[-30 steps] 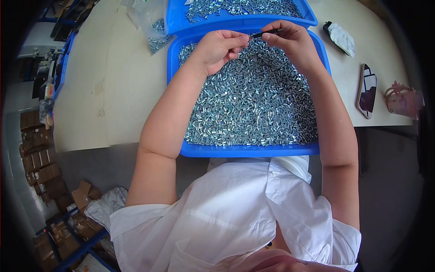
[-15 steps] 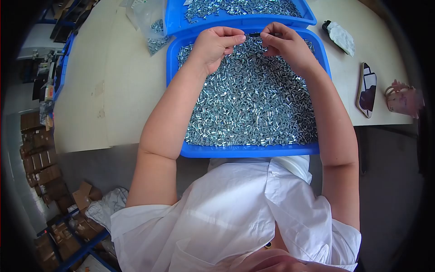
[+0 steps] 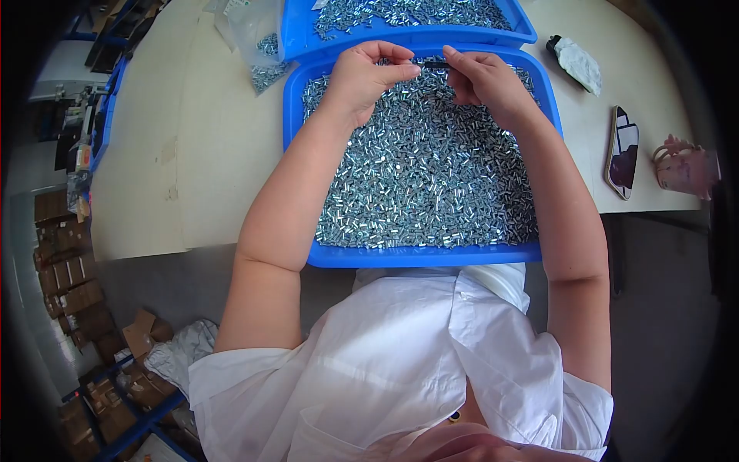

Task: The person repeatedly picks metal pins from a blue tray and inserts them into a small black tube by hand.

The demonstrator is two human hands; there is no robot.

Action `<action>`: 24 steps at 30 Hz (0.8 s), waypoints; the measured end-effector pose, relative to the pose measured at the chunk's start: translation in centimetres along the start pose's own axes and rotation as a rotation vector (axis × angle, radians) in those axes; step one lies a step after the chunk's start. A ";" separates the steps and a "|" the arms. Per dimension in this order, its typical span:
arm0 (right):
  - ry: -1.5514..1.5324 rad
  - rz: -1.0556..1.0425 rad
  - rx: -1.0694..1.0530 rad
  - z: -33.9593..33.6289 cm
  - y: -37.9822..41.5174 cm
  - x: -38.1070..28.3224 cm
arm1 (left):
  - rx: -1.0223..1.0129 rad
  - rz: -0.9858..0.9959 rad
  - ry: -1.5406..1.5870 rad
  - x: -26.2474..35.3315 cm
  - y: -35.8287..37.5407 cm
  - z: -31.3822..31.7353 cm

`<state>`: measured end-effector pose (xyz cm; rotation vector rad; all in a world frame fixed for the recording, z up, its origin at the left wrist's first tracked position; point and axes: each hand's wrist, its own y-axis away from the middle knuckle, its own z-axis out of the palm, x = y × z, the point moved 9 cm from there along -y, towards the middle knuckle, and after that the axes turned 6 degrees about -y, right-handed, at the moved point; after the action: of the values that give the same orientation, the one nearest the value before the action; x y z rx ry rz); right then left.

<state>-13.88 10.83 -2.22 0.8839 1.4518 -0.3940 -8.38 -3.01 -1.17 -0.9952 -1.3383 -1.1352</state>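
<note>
Over the far part of a blue tray (image 3: pixel 423 256) full of small shiny metal cylinders (image 3: pixel 431 169), both hands work close together. A thin black rod (image 3: pixel 436 65) spans the gap between them. My right hand (image 3: pixel 493 83) is closed on its right end, the thumb laid along the top and the fingers curled under. My left hand (image 3: pixel 373 77) pinches thumb and forefinger at the rod's left end; whatever sits between those fingertips is too small to make out.
Another blue tray (image 3: pixel 431 35) with more cylinders stands behind. A clear plastic bag (image 3: pixel 265 46) of cylinders lies left of it. To the right are a crumpled white packet (image 3: pixel 579 65), a phone (image 3: pixel 623 154) and a pink cup (image 3: pixel 683 169) near the table edge.
My right thumb has swung up and straightened, and its fingers have curled lower. More of the black rod shows between the hands. My left hand has shifted only slightly.
</note>
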 end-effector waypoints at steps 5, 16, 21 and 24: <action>-0.223 -0.073 -0.011 0.6 0.3 -0.5 | -0.004 -0.005 0.043 0.0 0.0 -0.2; -0.296 -0.145 0.013 0.6 0.6 -1.5 | -0.011 0.027 0.042 0.1 0.0 -0.1; -0.214 -0.063 0.039 0.2 0.4 -0.7 | 0.002 0.096 -0.012 1.2 0.3 0.5; -0.201 -0.088 0.037 0.0 0.3 -0.9 | 0.011 -0.081 0.015 -0.1 0.4 0.3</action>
<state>-13.78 10.73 -1.34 0.7875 1.3041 -0.5611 -8.00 -2.67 -1.18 -0.9297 -1.3821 -1.1927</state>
